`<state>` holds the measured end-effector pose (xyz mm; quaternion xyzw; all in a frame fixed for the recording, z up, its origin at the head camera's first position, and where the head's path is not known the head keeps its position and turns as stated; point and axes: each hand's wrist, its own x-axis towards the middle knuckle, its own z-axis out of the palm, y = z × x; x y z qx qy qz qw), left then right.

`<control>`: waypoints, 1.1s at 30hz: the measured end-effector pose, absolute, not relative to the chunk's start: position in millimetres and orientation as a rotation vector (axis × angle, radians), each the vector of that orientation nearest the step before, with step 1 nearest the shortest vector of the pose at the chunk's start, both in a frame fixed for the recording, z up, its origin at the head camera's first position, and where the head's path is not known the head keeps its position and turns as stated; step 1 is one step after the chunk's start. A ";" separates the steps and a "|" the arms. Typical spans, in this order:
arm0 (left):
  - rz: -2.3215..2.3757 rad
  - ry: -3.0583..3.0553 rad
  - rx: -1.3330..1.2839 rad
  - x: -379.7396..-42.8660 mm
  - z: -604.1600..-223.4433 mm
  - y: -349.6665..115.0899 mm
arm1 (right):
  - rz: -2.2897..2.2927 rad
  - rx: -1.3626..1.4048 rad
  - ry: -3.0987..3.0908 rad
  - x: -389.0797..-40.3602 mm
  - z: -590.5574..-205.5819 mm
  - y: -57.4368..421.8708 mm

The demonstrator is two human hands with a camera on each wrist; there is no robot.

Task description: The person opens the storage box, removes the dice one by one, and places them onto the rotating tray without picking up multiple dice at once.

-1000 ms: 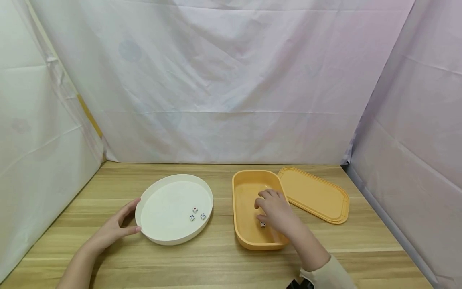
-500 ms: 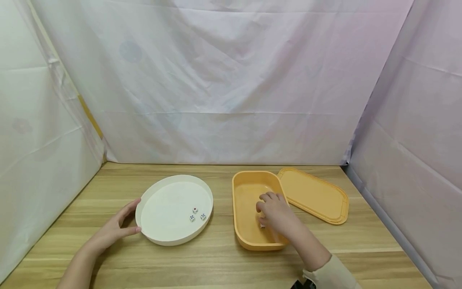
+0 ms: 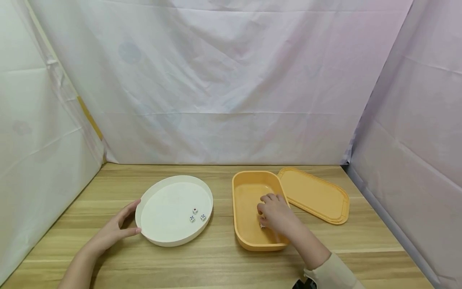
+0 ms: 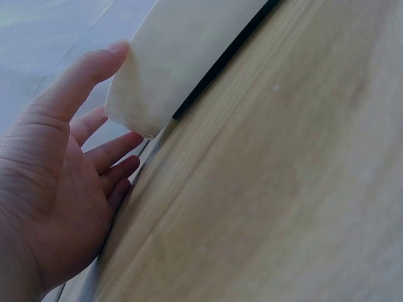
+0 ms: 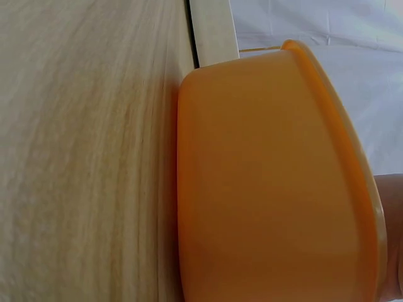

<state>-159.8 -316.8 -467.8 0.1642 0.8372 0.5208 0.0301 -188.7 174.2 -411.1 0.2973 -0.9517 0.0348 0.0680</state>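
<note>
A round white tray [image 3: 164, 212] with a low wall stands on the left, bearing three white dice: one with a red pip [image 3: 195, 210] and two with blue pips. My left hand [image 3: 114, 228] touches the tray's left side with thumb and fingers spread; the left wrist view shows the tray's wall [image 4: 176, 56] at the fingertips. Inside a deep orange container [image 3: 241, 208] is my right hand [image 3: 277, 214], its fingers bent downward. A die [image 3: 262, 226] peeks out under the thumb; I cannot tell whether the fingers grip it. The container's outer wall [image 5: 264, 176] fills much of the right wrist view.
A flat orange lid [image 3: 314, 194] lies on the wooden table [image 3: 180, 265], right behind the container and close against it. White cloth [image 3: 216, 80] hangs at the back and on both sides. A black device [image 3: 304, 284] sits at the right cuff.
My right hand has lowered slightly within the container, and its thumb now covers more of the die. The left hand and the white tray stay in place.
</note>
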 end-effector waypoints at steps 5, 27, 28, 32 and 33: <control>1.605 2.579 0.508 -160.2 -467.9 -316.4 | 0.104 0.899 -2.854 -188.9 -412.8 175.1; 1.618 2.579 0.536 -160.1 -468.8 -318.3 | 0.081 0.923 -2.809 -191.1 -418.2 174.5; 1.616 2.580 0.536 -159.9 -468.7 -318.3 | 0.082 0.923 -2.806 -191.4 -418.0 174.3; 1.606 2.587 0.530 -159.7 -468.2 -318.0 | 0.068 0.911 -2.810 -193.2 -416.7 173.4; 1.604 2.589 0.527 -159.7 -468.1 -318.0 | 0.062 0.908 -2.811 -193.6 -416.0 173.1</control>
